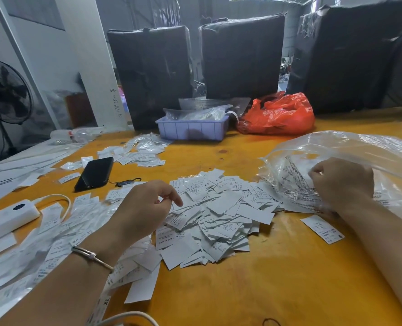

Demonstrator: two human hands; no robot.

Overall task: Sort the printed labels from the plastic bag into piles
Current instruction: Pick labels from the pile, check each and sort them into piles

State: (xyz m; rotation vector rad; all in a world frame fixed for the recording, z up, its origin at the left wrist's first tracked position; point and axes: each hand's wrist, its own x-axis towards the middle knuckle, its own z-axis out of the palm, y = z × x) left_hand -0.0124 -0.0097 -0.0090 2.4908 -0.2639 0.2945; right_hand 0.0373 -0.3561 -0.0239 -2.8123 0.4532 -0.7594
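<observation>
Printed labels (pixel 216 215) lie heaped mid-frame on the yellow worktop (pixel 277 278); my left grip (pixel 145 208) pinches one label, my right grip (pixel 341 182) clutches the clear plastic bag (pixel 360 151) at right.

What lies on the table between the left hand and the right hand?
In the head view, a heap of white printed labels lies between the left hand and the right hand.

1. "MADE IN CHINA" on label in centre pile (pixel 169 238).
2. "S" on lone label (pixel 322 228) at right.
3. "XL" on label strip (pixel 105 301) near bottom.
4. "SX" on label (pixel 74 240) at left.
</observation>
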